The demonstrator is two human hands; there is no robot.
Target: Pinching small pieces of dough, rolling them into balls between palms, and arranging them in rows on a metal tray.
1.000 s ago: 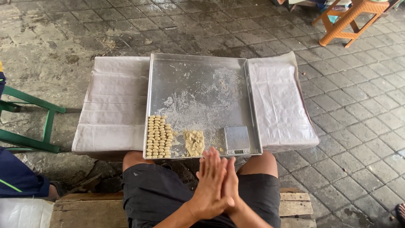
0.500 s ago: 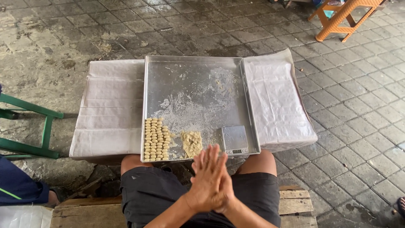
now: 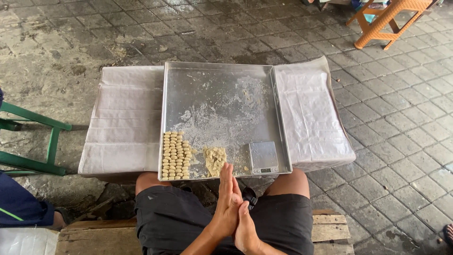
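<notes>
My left hand (image 3: 225, 200) and my right hand (image 3: 246, 228) are pressed palm to palm over my lap, fingers straight, the left one further forward. Anything between the palms is hidden. Just beyond the fingertips a square metal tray (image 3: 222, 75) rests on a low table under a white cloth (image 3: 122, 118). At the tray's near left lie neat rows of several small pale dough pieces (image 3: 175, 156). A rough lump of dough (image 3: 214, 159) sits beside them, closest to my left fingertips. A small silver scale (image 3: 263, 157) stands at the tray's near right corner.
I sit in black shorts on a wooden pallet (image 3: 330, 226). A green metal frame (image 3: 33, 141) and another person's dark sleeve (image 3: 21, 208) are at the left. An orange chair (image 3: 387, 21) stands at the far right on the stone paving.
My palms have slid against each other: the left hand now reaches further forward than the right. The hands stay together over my lap.
</notes>
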